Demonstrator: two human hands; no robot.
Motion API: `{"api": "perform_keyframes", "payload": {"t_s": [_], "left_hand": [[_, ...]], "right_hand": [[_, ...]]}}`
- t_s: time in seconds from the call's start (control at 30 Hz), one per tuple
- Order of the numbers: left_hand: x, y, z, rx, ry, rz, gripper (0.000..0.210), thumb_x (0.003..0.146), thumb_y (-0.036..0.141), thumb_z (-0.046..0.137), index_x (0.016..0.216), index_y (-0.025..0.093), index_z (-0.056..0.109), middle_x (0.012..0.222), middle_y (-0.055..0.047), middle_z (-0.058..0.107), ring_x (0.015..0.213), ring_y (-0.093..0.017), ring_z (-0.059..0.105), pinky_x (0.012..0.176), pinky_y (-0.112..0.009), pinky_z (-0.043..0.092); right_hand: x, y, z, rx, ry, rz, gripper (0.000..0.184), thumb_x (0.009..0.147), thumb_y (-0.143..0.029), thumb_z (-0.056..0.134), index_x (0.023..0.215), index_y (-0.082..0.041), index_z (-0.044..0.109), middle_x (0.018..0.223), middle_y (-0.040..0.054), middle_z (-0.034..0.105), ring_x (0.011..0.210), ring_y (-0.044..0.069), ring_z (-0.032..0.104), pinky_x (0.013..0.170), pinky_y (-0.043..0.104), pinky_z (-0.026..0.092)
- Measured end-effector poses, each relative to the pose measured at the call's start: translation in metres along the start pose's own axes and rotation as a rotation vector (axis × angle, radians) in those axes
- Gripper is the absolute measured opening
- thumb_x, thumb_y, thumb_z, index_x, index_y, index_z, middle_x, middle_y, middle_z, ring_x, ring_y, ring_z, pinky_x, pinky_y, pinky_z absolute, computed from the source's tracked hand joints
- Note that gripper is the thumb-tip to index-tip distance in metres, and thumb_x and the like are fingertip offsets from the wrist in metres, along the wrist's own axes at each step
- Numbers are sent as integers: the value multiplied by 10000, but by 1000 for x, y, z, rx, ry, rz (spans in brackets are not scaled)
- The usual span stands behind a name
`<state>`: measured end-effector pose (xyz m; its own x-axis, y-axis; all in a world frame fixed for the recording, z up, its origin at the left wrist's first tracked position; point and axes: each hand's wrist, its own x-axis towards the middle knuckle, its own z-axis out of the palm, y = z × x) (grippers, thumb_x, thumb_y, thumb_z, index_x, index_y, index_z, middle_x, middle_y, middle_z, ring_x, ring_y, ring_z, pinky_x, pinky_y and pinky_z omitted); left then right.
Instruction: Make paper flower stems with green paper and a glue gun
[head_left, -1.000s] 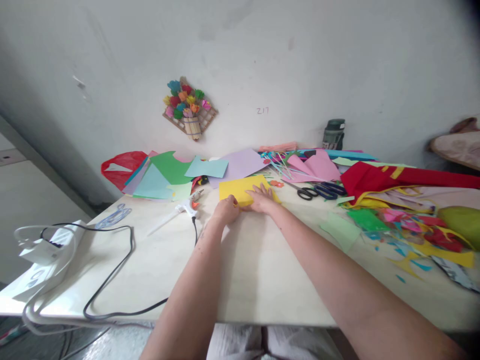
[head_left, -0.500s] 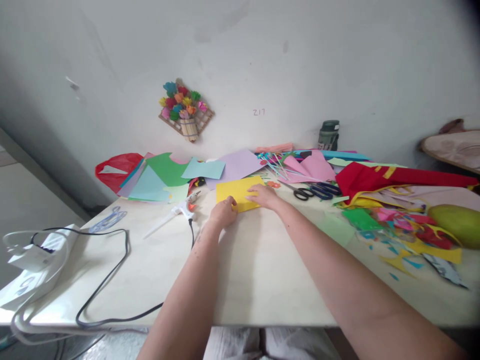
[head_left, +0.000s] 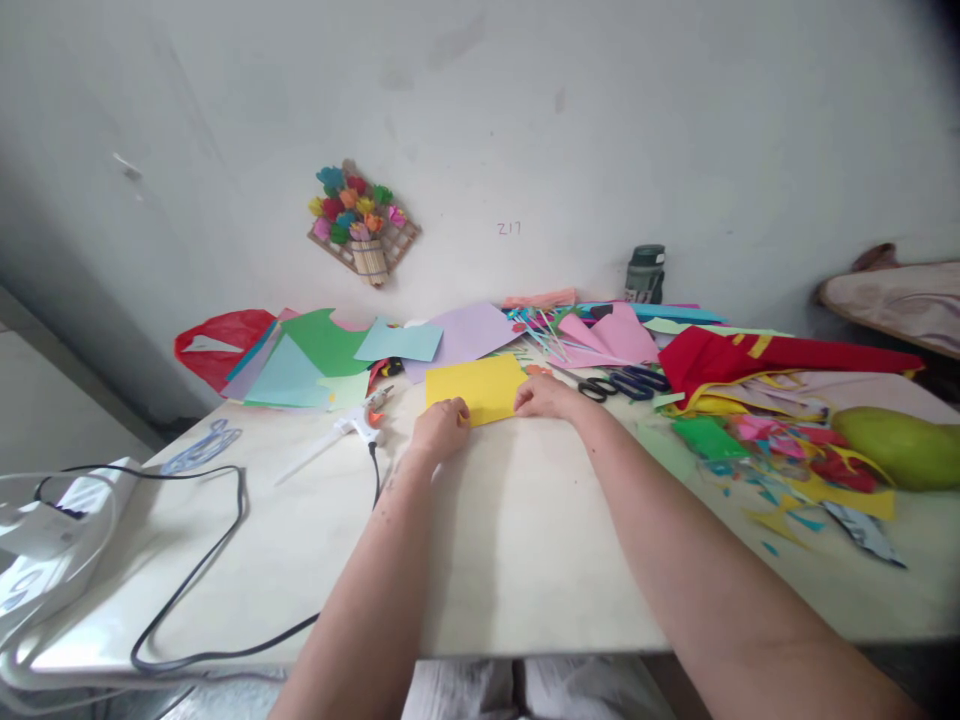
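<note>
A yellow sheet of paper [head_left: 472, 386] lies on the pale table in front of me. My left hand [head_left: 442, 428] grips its near left corner with curled fingers. At the right edge of the sheet, my right hand [head_left: 547, 397] pinches the paper between thumb and fingers. A white glue gun [head_left: 361, 425] rests just left of my left hand, its black cord running toward me. Beyond my right hand lie scissors with dark handles [head_left: 598, 388], and a second dark-handled pair [head_left: 639, 381] is beside them.
Coloured paper sheets [head_left: 330, 345] line the back left. A red cloth [head_left: 697, 362], paper scraps [head_left: 780, 500] and a green mango-like fruit [head_left: 900, 445] lie to the right. A power strip [head_left: 82, 540] stands at the left edge. A dark bottle [head_left: 645, 275] stands by the wall.
My right hand has slid from the top of the yellow paper to its right edge and closed there. My left hand stays at the near left corner.
</note>
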<state>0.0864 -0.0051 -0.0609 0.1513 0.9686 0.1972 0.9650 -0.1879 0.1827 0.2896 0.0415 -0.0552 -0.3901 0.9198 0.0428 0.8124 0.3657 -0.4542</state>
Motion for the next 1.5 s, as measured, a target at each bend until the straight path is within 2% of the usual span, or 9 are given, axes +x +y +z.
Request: {"api": "perform_keyframes", "payload": {"t_s": [0.13, 0.3, 0.53, 0.83, 1.03, 1.17, 1.5], "left_hand": [[1, 2, 7, 1, 101, 103, 159, 726, 336, 497, 824, 235, 570, 832, -11, 588, 808, -156, 527, 607, -240, 374], [5, 3, 13, 24, 154, 193, 124, 743, 324, 510, 800, 246, 587, 822, -5, 571, 799, -138, 514, 605, -226, 355], [5, 2, 13, 46, 182, 248, 102, 750, 280, 511, 781, 239, 600, 803, 1, 577, 804, -130, 512, 580, -219, 335], [4, 3, 13, 47, 208, 254, 117, 759, 249, 499, 782, 234, 612, 795, -12, 580, 803, -143, 498, 583, -228, 343], [7, 1, 16, 23, 298, 361, 151, 733, 345, 548, 753, 227, 641, 823, -33, 594, 846, -174, 456, 621, -253, 359], [10, 1, 18, 34, 285, 405, 160, 741, 340, 543, 749, 226, 653, 798, -37, 599, 810, -168, 458, 632, -260, 362], [9, 9, 16, 123, 194, 397, 205, 795, 311, 460, 757, 217, 638, 799, -42, 589, 813, -161, 471, 632, -253, 359]], "right_hand": [[-1, -2, 1, -69, 24, 7, 158, 604, -203, 604, 739, -191, 685, 753, 11, 678, 693, 128, 600, 562, 182, 400], [0, -3, 1, -125, 19, 1, 167, 612, -207, 598, 749, -206, 694, 765, 9, 681, 703, 133, 603, 565, 188, 399], [0, -7, 1, -215, 121, -131, 179, 612, -217, 597, 764, -227, 692, 817, -2, 680, 751, 130, 594, 631, 193, 389], [-3, -14, -1, -392, 65, -243, 174, 644, -210, 574, 753, -249, 703, 775, -7, 685, 721, 132, 585, 584, 211, 342], [-5, -17, 1, -460, 114, -295, 188, 673, -182, 539, 747, -236, 704, 769, 16, 684, 765, 148, 581, 670, 230, 346], [-4, -16, 3, -445, 139, -310, 208, 675, -167, 524, 758, -239, 700, 788, 13, 683, 796, 150, 580, 691, 232, 347], [-6, -19, 1, -426, 103, -278, 213, 679, -171, 522, 784, -233, 697, 807, 18, 682, 806, 151, 580, 673, 225, 354]]}}
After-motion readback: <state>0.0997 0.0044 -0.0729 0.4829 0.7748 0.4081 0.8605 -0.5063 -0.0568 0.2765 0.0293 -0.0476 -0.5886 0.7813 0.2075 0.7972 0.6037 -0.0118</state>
